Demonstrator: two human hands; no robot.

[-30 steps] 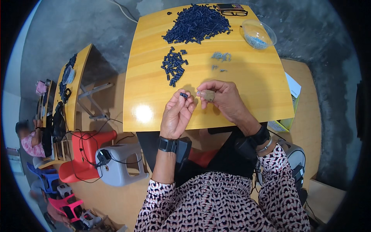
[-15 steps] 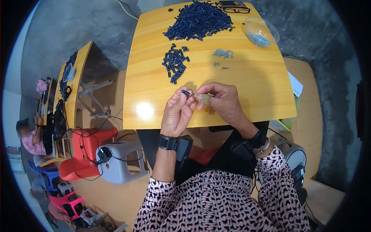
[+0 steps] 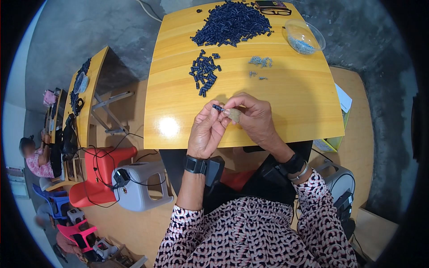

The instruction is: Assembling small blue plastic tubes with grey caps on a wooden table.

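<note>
While both hands meet over the near edge of the yellow surface (image 3: 286,102), the left hand (image 3: 206,131) pinches a small dark blue piece (image 3: 218,107) between thumb and fingertips, holding it just above the wood. The right hand (image 3: 254,117) is closed around a small tan object (image 3: 235,115), its fingers curled and touching the left hand's fingertips right beside the blue piece. Farther out on the surface lies a small cluster of the same dark blue pieces (image 3: 204,73), and beyond it, near the far edge, a large heap of them (image 3: 232,24). To the right of the cluster sits a scatter of small grey parts (image 3: 260,61), and a clear bowl (image 3: 304,36) with more grey bits stands near the far right corner. A pair of glasses (image 3: 276,11) rests at the far edge. Each wrist wears a black band, and patterned sleeves cover the forearms. Left of the surface stand a red chair (image 3: 100,172) and a grey stool (image 3: 143,185).
</note>
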